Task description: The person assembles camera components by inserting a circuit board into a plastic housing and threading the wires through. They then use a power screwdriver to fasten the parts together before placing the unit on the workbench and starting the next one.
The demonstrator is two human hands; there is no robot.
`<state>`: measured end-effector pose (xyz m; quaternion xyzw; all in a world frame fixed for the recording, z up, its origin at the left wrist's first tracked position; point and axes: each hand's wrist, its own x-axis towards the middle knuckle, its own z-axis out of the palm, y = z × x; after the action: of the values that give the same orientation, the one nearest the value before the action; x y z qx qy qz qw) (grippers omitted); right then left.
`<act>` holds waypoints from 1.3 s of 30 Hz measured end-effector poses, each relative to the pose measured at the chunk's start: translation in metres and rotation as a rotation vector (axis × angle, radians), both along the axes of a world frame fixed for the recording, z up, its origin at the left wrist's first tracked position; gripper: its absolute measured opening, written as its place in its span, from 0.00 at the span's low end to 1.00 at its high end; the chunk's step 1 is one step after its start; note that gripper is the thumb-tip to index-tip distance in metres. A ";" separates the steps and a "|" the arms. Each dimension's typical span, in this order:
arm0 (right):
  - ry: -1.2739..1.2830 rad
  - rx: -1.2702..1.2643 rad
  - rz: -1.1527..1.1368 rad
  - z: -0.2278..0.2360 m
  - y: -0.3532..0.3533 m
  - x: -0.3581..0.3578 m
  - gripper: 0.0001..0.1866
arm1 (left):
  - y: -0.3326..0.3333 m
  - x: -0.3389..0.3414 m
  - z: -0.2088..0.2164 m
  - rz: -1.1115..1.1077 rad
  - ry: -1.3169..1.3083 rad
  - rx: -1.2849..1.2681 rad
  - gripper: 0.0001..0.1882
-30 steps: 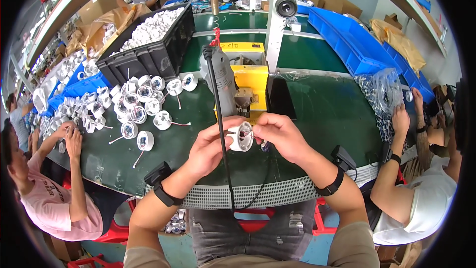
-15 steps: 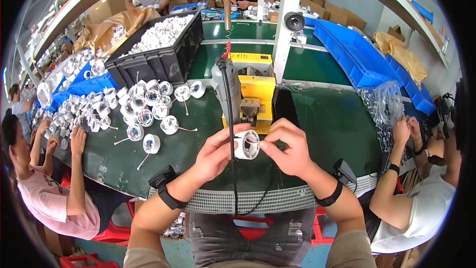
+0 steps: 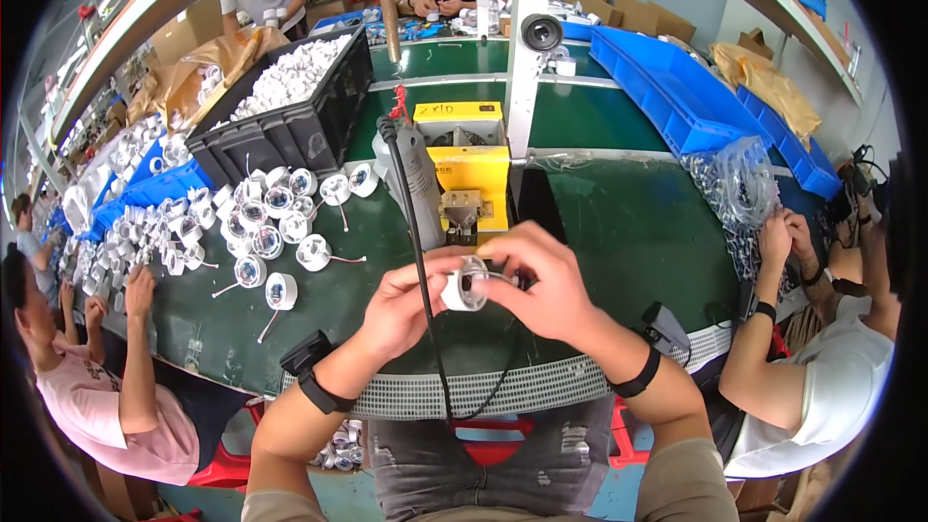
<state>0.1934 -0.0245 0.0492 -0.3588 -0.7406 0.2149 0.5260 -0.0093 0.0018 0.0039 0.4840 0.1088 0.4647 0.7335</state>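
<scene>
My left hand is closed around a round white plastic housing, its hollow side turned to the right. My right hand pinches at the housing's open side, thumb and forefinger on a short thin wire that comes out of it. How far the wire reaches inside is hidden by the fingers. A black cable hangs in front of my left fingertips. Just beyond my hands are a grey power tool and a yellow bench machine with a metal block at its front.
Several white housings with wires lie at the left, before a black crate heaped with white parts. Blue trays and a bag of small metal parts are at the right. Co-workers sit on both sides; a white post rises behind the machine.
My right fingers have moved over the housing's opening, and the housing has turned a little more to the right. The whole view has shifted slightly.
</scene>
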 end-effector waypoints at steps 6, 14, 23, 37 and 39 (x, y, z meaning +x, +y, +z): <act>-0.224 0.249 0.040 0.013 0.009 0.030 0.14 | -0.003 -0.005 0.003 0.101 -0.032 0.020 0.14; 0.264 -0.486 0.352 -0.004 0.000 0.000 0.11 | -0.010 0.002 0.023 -0.009 -0.064 0.047 0.30; 0.142 -0.236 0.114 -0.011 -0.005 -0.008 0.10 | -0.010 0.005 0.016 -0.084 -0.035 0.082 0.30; 0.186 -0.115 0.059 -0.019 0.003 -0.015 0.12 | -0.013 0.011 0.012 0.041 0.264 0.171 0.34; 0.044 -0.094 -0.038 -0.019 0.007 -0.017 0.09 | -0.013 0.014 0.016 0.161 0.293 -0.024 0.22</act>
<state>0.1765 -0.0173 0.0304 -0.3923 -0.7110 0.2472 0.5287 0.0050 -0.0114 0.0195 0.5275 0.2587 0.4449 0.6759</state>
